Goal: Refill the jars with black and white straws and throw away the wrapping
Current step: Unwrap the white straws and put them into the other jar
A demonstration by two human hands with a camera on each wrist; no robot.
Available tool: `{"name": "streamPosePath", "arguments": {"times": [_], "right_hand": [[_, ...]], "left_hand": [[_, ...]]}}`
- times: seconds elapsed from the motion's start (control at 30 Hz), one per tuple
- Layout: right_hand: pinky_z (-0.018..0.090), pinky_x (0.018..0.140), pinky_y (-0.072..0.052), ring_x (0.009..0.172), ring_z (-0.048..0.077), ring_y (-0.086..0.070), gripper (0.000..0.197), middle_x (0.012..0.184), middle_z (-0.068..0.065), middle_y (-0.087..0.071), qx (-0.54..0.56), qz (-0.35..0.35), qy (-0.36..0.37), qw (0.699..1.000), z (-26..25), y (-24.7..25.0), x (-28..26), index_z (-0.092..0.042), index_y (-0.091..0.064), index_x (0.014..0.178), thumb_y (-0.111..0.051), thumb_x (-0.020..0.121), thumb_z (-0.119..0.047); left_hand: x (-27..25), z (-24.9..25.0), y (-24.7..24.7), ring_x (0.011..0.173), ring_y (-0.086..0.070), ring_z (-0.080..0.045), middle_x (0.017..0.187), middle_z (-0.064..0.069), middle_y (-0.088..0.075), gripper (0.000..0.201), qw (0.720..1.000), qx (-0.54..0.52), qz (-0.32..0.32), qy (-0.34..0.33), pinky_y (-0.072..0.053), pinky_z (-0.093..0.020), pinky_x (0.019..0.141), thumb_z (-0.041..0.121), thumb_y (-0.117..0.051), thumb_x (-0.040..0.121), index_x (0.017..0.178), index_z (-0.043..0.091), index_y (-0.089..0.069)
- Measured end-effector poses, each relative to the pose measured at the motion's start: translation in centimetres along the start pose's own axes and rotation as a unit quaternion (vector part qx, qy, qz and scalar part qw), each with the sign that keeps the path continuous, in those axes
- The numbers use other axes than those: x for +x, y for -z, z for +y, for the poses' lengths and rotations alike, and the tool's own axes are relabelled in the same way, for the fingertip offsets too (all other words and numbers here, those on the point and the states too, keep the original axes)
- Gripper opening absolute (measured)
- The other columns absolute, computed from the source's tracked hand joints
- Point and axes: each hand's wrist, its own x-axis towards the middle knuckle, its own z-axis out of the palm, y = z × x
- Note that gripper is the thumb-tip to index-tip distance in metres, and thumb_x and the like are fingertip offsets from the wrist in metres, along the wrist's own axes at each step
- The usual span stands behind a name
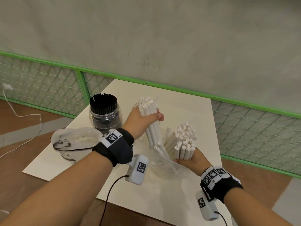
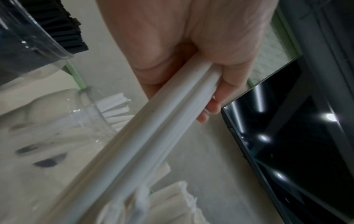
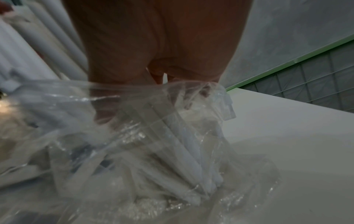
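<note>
My left hand [image 1: 138, 121] grips a bundle of white straws [image 1: 150, 118], tilted upright over the table [image 1: 187, 108]; the left wrist view shows its fingers [image 2: 228, 84] curled round those straws [image 2: 153, 128]. Behind it a clear jar [image 1: 134, 107] is mostly hidden; it holds some white straws [image 2: 114, 106]. The jar of black straws [image 1: 105, 113] stands left of it. My right hand [image 1: 190, 160] holds a second white straw bundle [image 1: 184, 142] by its lower part, inside clear wrapping [image 1: 166, 167]. The right wrist view shows that wrapping [image 3: 134, 128] round the straw ends [image 3: 193, 160].
An empty crumpled plastic bag [image 1: 73, 139] with dark print lies at the table's left corner. A green mesh fence [image 1: 244, 128] runs close behind the table. A white cable [image 1: 21, 115] trails on the floor at left. Bare tabletop [image 3: 287, 128] lies right of my right hand.
</note>
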Motion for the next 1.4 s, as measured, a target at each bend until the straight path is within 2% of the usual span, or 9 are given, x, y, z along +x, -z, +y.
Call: {"name": "streamPosePath", "arguments": {"times": [0.1,0.23,0.4,0.5,0.67,0.93,1.13,1.3,1.4], "right_hand": [[0.04,0.095,-0.051,0.107,0.004,-0.061,0.077,0.113,-0.019,-0.065,-0.006,-0.004,0.006,1.0,0.1,0.1,0.1,-0.04,-0.054,0.121,-0.079,0.052,-0.064],[0.041,0.095,-0.051,0.106,0.005,-0.062,0.075,0.112,-0.017,-0.066,0.003,-0.006,0.015,1.0,-0.3,0.3,0.2,-0.039,-0.055,0.121,-0.081,0.053,-0.057],[0.041,0.093,-0.052,0.102,0.004,-0.063,0.072,0.108,-0.017,-0.068,0.007,-0.01,0.015,1.0,-0.7,0.6,0.0,-0.037,-0.058,0.117,-0.082,0.052,-0.055],[0.042,0.093,-0.052,0.103,0.004,-0.064,0.076,0.108,-0.016,-0.069,0.016,-0.016,0.011,1.0,-0.7,0.6,-0.2,-0.037,-0.059,0.117,-0.083,0.049,-0.062],[0.044,0.092,-0.052,0.102,0.007,-0.064,0.083,0.106,-0.014,-0.069,0.011,-0.009,-0.005,1.0,-0.4,0.5,-0.2,-0.034,-0.06,0.114,-0.079,0.043,-0.074],[0.041,0.09,-0.052,0.099,0.007,-0.064,0.073,0.102,-0.013,-0.069,-0.011,-0.001,-0.027,1.0,-0.3,0.4,-0.5,-0.033,-0.063,0.108,-0.082,0.045,-0.066],[0.041,0.091,-0.052,0.1,0.007,-0.064,0.071,0.103,-0.013,-0.069,-0.007,0.008,-0.036,0.999,-0.3,0.3,-0.4,-0.033,-0.064,0.108,-0.083,0.046,-0.061],[0.044,0.09,-0.053,0.098,0.007,-0.066,0.066,0.1,-0.012,-0.071,0.01,0.006,-0.048,0.999,-0.5,0.4,-0.5,-0.03,-0.066,0.106,-0.085,0.048,-0.055],[0.044,0.092,-0.051,0.101,0.013,-0.062,0.064,0.103,-0.009,-0.067,-0.019,0.031,-0.006,0.999,-1.7,0.6,-1.2,-0.03,-0.066,0.107,-0.084,0.049,-0.052]], "left_hand": [[0.1,1.5,0.2,0.092,-0.067,-0.03,0.095,-0.018,-0.07,0.022,0.999,0.009,0.013,-0.027,-0.052,-0.04,0.088,0.03,-0.073,0.056,0.072,0.016,-0.066],[0.7,4.5,1.6,0.081,-0.068,-0.022,0.083,-0.01,-0.072,0.011,0.996,0.009,0.013,-0.087,-0.054,-0.032,0.081,0.008,-0.068,0.078,0.071,0.017,-0.067],[3.2,7.8,4.6,0.092,-0.068,-0.029,0.083,-0.005,-0.072,0.006,0.985,-0.027,0.093,-0.145,-0.051,-0.045,0.091,0.019,-0.07,0.071,0.068,0.025,-0.07],[5.2,8.1,5.5,0.093,-0.066,-0.028,0.09,-0.009,-0.069,0.001,0.978,-0.009,0.131,-0.163,-0.053,-0.038,0.085,0.03,-0.07,0.062,0.062,0.031,-0.07],[8.3,4.9,4.9,0.073,-0.059,-0.01,0.082,0.001,-0.065,0.032,0.984,0.013,0.144,-0.102,-0.048,-0.017,0.065,0.024,-0.069,0.064,0.088,0.002,-0.069],[12.7,-2.5,3.7,0.092,-0.063,-0.025,0.097,-0.006,-0.067,0.027,0.985,0.166,0.038,0.036,-0.049,-0.03,0.079,0.023,-0.074,0.077,0.099,0.011,-0.063],[13.1,-5.6,3.9,0.12,-0.044,-0.033,0.129,-0.013,-0.045,0.078,0.823,0.564,0.008,0.069,-0.037,-0.039,0.099,0.061,-0.069,0.07,0.129,0.016,-0.046],[7.6,-5.7,4.5,0.118,-0.04,-0.024,0.124,-0.004,-0.042,0.078,0.938,0.311,0.146,-0.036,-0.037,-0.042,0.102,0.067,-0.066,0.066,0.13,0.03,-0.042],[1.1,-7.2,4.4,0.117,-0.041,-0.014,0.123,0.007,-0.04,0.083,0.963,0.262,0.041,-0.053,-0.038,-0.035,0.102,0.073,-0.062,0.062,0.132,0.035,-0.038]]}}
